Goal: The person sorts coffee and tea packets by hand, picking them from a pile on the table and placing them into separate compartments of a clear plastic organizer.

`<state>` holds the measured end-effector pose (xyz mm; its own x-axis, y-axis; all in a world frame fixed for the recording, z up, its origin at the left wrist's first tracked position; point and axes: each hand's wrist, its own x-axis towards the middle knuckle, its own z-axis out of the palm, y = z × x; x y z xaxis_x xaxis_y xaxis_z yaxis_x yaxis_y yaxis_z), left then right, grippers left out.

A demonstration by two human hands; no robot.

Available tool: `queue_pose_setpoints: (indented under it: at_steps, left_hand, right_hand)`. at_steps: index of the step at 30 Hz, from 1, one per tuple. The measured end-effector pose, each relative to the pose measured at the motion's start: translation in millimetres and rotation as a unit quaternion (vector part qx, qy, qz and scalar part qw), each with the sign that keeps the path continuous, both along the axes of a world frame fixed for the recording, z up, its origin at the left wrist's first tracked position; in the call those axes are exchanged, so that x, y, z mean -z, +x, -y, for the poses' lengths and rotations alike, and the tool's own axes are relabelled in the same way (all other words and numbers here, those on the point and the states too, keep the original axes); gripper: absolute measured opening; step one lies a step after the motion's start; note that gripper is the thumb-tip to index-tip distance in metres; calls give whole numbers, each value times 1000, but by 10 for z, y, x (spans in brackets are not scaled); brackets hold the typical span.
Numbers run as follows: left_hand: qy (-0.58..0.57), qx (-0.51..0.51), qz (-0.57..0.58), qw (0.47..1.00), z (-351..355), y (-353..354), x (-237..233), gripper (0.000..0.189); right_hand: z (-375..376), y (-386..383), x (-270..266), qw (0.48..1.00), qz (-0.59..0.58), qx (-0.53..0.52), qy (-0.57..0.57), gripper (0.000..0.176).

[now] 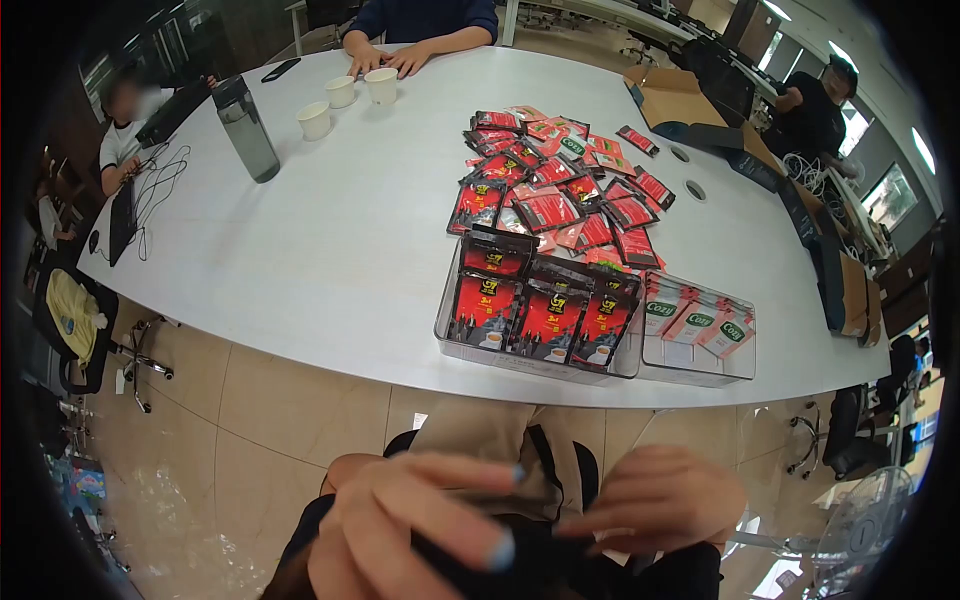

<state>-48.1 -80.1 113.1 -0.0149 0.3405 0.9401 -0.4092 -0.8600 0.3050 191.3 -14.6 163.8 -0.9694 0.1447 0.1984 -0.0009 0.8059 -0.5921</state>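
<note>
Both my hands are above my lap, off the table and blurred. My left hand point(400, 510) has its fingers spread, light blue nails showing, with nothing in it. My right hand point(665, 500) points its loosely stretched fingers to the left; nothing shows in them. In front of them, at the table's near edge, a clear plastic bin point(540, 366) holds upright black-and-red G7 coffee sachets point(550, 318). Beside it, a second clear bin point(700, 372) contains pink-and-white Cozy tea sachets point(695, 320). Behind both lies a loose pile of mixed sachets point(550, 205).
The white table point(330, 240) carries a grey bottle point(247, 135), paper cups point(314, 121), a phone point(281, 69) and opened cardboard boxes point(690, 100). A person's hands point(390, 60) rest at the far edge. Other people are at left and right.
</note>
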Motion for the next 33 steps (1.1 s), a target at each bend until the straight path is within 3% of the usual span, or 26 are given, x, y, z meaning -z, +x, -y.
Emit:
queue_pose_setpoints:
  at_steps: [1,4,6,11,18,21,23,27,30,33]
  left_hand:
    - [39,-79,-11,996,-109,-57,162,62]
    - [-92,-302,-138,939,-355,-332,354,66]
    - [-122,-394,-168,895,-660,-441,579,62]
    - [-241,-387,-217,863,-954,-416,829,57]
    - [-277,-364,-258,851,-946,-429,858,57]
    - [-275,-365,-266,849,-946,-452,851,57]
    - [-277,-355,-255,855,-943,-459,839,57]
    - [-256,-356,-238,867,-930,-482,857,55]
    - [-235,-355,-226,876,-947,-473,940,54]
    - [-237,-358,-226,874,-935,-461,969,53]
  right_hand:
    - [-23,-26,-14,998,20,59,32,34]
    - [-288,-101,-63,988,23,152,4,30]
    - [-562,-197,-65,980,-4,200,6,27]
    - [-1506,-653,38,946,-16,319,-51,26]
    - [-2913,-1381,931,924,128,355,65,91]
    - [-3023,-1698,1209,880,194,416,118,110]
    - [-3189,-1774,1291,898,155,399,105,117]
    - [-3398,-1854,1302,921,103,373,35,97]
    - [-3581,-1831,1364,915,56,387,99,81]
    - [-3582,-1875,1252,905,55,419,-38,71]
